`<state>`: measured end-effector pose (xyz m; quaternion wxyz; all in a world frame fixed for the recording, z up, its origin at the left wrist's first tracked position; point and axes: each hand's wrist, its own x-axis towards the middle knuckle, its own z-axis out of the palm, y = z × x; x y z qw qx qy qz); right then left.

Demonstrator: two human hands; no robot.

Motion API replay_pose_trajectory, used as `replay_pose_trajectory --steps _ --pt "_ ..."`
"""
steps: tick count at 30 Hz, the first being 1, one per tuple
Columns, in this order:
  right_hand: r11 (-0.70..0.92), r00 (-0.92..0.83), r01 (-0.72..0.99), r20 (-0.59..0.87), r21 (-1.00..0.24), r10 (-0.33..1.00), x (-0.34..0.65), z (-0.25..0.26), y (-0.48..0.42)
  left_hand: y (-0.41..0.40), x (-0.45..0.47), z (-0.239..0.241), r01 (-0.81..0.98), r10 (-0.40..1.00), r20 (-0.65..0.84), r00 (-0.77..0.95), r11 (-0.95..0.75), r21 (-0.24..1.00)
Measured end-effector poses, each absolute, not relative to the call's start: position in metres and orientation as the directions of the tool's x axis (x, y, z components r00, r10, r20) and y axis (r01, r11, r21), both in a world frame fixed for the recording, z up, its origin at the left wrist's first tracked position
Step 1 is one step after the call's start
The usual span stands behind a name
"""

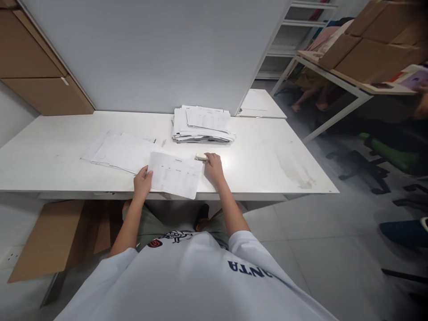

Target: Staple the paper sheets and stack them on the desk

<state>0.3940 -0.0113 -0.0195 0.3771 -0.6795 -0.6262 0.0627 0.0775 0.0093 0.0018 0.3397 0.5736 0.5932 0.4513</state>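
Note:
My left hand (143, 182) pinches the left edge of a printed sheet of paper (174, 174), which is tilted and reaches over the table's front edge. At the sheet's upper right, my right hand (214, 167) is closed around a small cream-coloured stapler (201, 157) near the tabletop. Beyond the hands lies a thick stack of printed papers (204, 127), with a smaller slip on top. To the left, a flatter pile of white papers (120, 151) rests on the table, partly behind my left hand.
The white table (261, 156) backs onto a grey panel (160, 53). Cardboard boxes (33, 58) stand at the back left, and an open carton (50, 236) sits below. On the right are another table with boxes (377, 53), office chairs (394, 151) and people partly in view.

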Motion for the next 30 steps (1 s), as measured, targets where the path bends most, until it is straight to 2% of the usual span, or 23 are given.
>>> replay_pose_trajectory --steps 7,13,17,24,30 --pt "0.093 0.193 0.766 0.366 -0.636 0.91 0.403 -0.022 -0.009 0.013 0.082 0.006 0.538 0.981 0.118 -0.15 -0.019 0.843" --pt "0.126 0.155 0.755 0.362 -0.643 0.919 0.402 -0.02 -0.01 0.013 0.081 0.008 0.607 0.979 0.167 -0.119 -0.062 0.793" --pt "0.098 0.161 0.778 0.348 -0.62 0.924 0.401 -0.019 -0.009 0.014 0.079 0.005 0.543 0.978 0.145 -0.147 -0.043 0.839" --pt "0.103 0.151 0.788 0.353 -0.607 0.923 0.403 -0.021 -0.01 0.016 0.078 0.001 0.325 0.981 0.07 -0.183 -0.007 0.946" --pt "0.117 0.138 0.785 0.355 -0.609 0.924 0.404 -0.022 -0.011 0.016 0.076 -0.002 0.31 0.979 0.064 -0.192 -0.002 0.951"
